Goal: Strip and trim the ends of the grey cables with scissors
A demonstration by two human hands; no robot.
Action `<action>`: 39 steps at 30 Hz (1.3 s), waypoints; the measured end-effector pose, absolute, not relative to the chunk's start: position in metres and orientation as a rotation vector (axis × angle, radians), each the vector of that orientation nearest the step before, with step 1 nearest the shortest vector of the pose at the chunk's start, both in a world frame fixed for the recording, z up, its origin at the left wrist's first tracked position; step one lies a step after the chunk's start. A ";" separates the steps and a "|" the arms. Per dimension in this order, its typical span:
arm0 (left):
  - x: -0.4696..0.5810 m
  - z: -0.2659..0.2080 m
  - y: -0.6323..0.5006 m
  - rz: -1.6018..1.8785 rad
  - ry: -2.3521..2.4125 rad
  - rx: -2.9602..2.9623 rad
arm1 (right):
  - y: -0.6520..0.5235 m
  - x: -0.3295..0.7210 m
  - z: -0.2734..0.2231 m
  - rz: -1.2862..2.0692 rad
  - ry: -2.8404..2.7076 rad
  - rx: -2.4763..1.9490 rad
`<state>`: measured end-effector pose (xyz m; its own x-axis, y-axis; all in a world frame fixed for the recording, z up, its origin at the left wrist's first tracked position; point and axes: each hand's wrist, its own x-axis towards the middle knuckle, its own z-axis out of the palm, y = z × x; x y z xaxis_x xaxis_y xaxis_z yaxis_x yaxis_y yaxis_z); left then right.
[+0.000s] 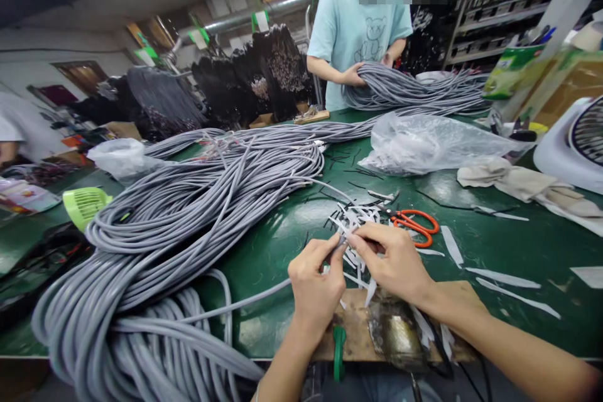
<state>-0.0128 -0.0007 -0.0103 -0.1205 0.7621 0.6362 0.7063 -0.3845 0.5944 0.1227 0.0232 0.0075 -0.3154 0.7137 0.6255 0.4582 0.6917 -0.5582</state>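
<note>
A single grey cable (264, 294) runs from the coils at the left into my left hand (316, 279), whose thumb and fingers are closed round it near its end. My right hand (393, 259) pinches at that same end, its fingertips almost touching the left ones. The very tip of the cable is mostly covered by my fingers. Just beyond both hands lies a pile of white strips (362, 217) and short dark scraps. Scissors with orange handles (417, 226) rest on the table behind my right hand.
Large grey cable coils (188, 201) fill the left. Below my hands are a wooden board (355, 320), a green clip (338, 352) and a worn metal block (400, 330). A plastic bag (424, 144), cloth gloves (522, 185) and fan (584, 138) stand right. Across the table, a person holds a cable bundle (405, 88).
</note>
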 end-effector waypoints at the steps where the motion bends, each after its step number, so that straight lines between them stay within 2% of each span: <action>1: -0.013 -0.010 0.001 1.454 1.767 2.053 | 0.018 0.122 0.011 0.318 -1.965 -0.813; 4: -0.014 -0.008 0.005 1.238 1.874 1.996 | 0.008 0.121 0.018 0.186 -1.971 -0.475; 9: -0.016 -0.009 0.003 1.548 1.847 1.857 | 0.025 0.125 0.014 0.257 -1.875 -0.898; 12: -0.020 -0.013 -0.002 1.596 1.777 1.721 | 0.035 0.126 0.009 0.234 -1.880 -1.004; 22: -0.024 -0.015 -0.007 1.535 1.627 1.785 | 0.035 0.123 0.006 0.018 -1.964 -0.913; 39: -0.025 -0.002 -0.008 1.406 1.555 1.769 | 0.032 0.127 0.012 -0.065 -2.018 -0.820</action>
